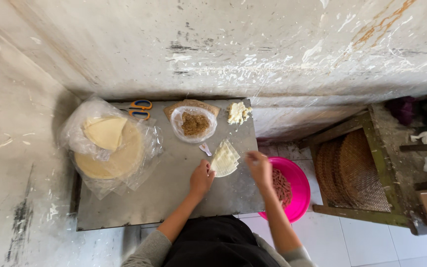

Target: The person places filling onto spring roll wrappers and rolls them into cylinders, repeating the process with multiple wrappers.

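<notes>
A stack of pale, wedge-cut pastry sheets [224,158] lies on the grey metal table [169,193]. My left hand [201,178] rests on the stack's near left corner, fingers curled against it. My right hand [259,167] hovers just right of the stack at the table's edge, fingers bent; I cannot tell if it pinches a sheet. A clear bowl of brown crumbly filling [194,124] stands behind the stack, with a small white spoon [205,149] lying between them.
Round pastry sheets in a clear plastic bag [109,146] fill the table's left side. Orange-handled scissors [140,109] and a lump of pale dough [238,112] lie at the back. A pink basin [297,193] with rolled pieces sits on the floor, right. Woven trays [352,170] stand in a wooden rack.
</notes>
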